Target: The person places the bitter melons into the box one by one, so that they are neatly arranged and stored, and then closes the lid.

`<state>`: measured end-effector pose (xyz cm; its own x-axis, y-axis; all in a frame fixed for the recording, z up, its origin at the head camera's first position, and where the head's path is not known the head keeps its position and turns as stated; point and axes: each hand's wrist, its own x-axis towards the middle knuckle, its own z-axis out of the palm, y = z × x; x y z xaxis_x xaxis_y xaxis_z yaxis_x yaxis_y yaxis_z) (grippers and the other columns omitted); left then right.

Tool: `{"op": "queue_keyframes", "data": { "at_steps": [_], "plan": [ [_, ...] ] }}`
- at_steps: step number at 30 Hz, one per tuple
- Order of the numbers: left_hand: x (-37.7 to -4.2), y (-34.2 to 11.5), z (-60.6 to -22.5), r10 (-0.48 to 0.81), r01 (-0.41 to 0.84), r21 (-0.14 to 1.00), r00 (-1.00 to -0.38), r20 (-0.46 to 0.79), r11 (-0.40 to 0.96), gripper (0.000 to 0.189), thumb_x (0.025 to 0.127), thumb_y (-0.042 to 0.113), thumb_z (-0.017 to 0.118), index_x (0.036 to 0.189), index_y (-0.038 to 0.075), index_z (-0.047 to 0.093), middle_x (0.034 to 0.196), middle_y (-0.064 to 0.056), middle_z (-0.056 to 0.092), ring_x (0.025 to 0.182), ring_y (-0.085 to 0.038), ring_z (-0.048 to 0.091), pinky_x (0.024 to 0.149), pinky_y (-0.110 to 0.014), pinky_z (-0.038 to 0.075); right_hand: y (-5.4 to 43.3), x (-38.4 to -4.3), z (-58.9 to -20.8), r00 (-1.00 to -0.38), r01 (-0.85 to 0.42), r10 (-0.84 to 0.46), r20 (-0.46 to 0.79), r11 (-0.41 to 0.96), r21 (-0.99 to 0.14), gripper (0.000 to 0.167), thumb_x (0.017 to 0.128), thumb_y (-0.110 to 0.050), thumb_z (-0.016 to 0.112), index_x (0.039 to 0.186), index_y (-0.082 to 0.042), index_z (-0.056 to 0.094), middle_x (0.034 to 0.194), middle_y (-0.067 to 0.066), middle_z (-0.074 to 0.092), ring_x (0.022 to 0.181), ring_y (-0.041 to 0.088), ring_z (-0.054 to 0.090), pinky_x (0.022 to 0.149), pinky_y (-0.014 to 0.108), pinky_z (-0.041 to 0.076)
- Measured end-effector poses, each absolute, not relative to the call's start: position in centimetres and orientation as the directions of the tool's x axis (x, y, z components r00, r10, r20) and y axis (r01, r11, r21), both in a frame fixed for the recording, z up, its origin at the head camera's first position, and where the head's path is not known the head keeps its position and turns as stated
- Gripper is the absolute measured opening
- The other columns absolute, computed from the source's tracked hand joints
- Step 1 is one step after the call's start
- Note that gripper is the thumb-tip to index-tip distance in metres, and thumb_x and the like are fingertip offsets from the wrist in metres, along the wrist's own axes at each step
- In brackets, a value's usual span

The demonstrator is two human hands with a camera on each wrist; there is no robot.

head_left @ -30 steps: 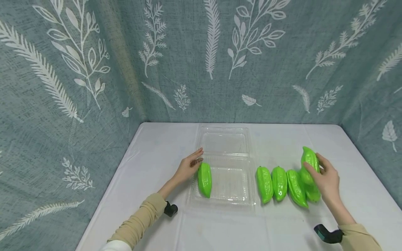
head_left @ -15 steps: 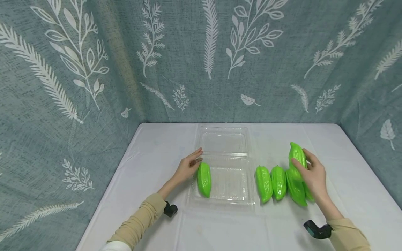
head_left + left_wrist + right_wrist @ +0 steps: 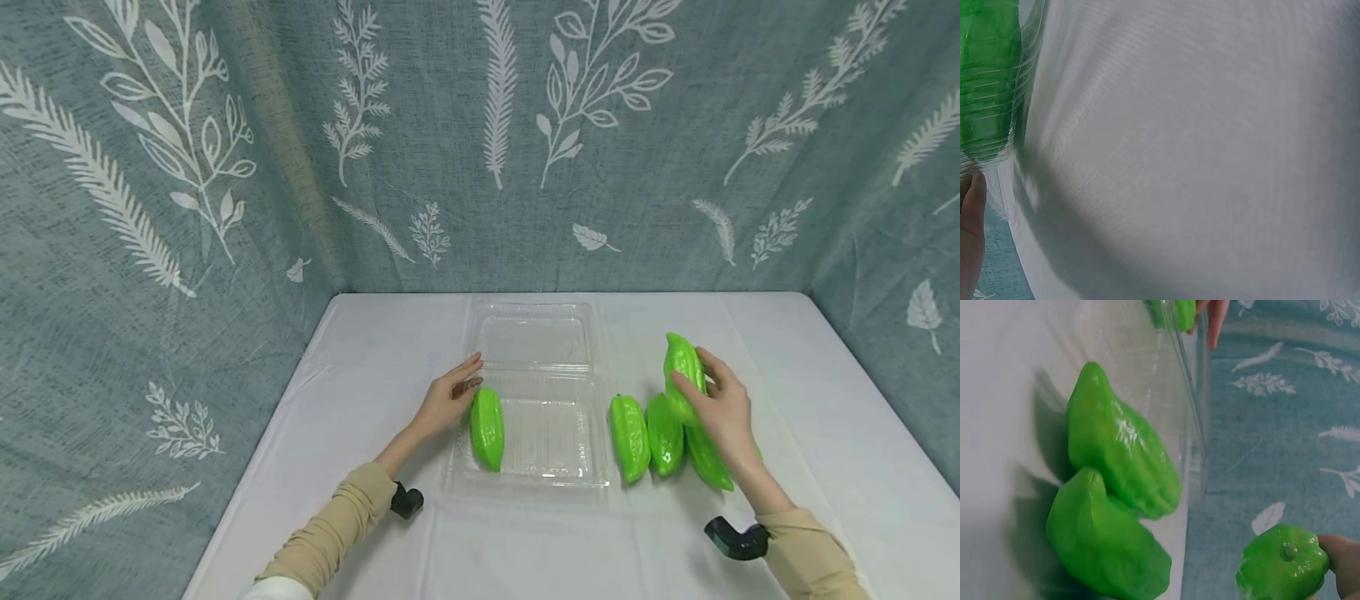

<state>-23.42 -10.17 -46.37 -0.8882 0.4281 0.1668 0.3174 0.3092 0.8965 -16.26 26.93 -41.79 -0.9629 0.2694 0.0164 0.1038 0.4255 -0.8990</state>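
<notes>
In the head view my right hand [image 3: 723, 412] grips a glossy green ridged vegetable [image 3: 682, 367], tapered to a point, and holds it above the row of similar ones. Its blunt end with a small stem nub shows in the right wrist view, the held vegetable [image 3: 1285, 559] between fingers at the lower right. My left hand [image 3: 446, 400] rests at the left edge of the clear plastic clamshell box [image 3: 555, 475], fingers extended. One green vegetable [image 3: 488, 429] lies inside along the box's left side. Through the ribbed wall it appears in the left wrist view as a green shape [image 3: 988, 75].
Right of the box, green vegetables [image 3: 630, 437] lie side by side on the white-covered table [image 3: 525, 550], another mostly hidden behind my right hand. The box's lid [image 3: 534, 333] lies open toward the back. A patterned blue-green curtain [image 3: 465, 233] stands behind the table and along its sides.
My right hand has carried the gripped vegetable leftward over the row, toward the box, and slightly farther back. My left hand and the box have stayed in place.
</notes>
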Motion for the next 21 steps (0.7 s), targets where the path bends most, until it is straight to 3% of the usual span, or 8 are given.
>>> {"op": "queue_keyframes", "data": {
  "at_steps": [21],
  "plan": [
    [-23.2, -10.2, -46.1, 0.426, 0.32, 0.893, -0.889, 0.167, 0.317, 0.045, 0.09, -0.014, 0.046, 0.134, -0.016, 0.04, 0.149, -0.028, 0.03, 0.12, -0.044, 0.053, 0.103, -0.044, 0.046, 24.0, -17.0, -41.8, -0.974, 0.065, 0.223, 0.029, 0.402, -0.913, 0.071, 0.092, -0.035, 0.06, 0.148, -0.005, 0.028, 0.151, 0.023, 0.032, 0.135, 0.044, 0.037, 0.112, 0.051, 0.036]
  ]
}}
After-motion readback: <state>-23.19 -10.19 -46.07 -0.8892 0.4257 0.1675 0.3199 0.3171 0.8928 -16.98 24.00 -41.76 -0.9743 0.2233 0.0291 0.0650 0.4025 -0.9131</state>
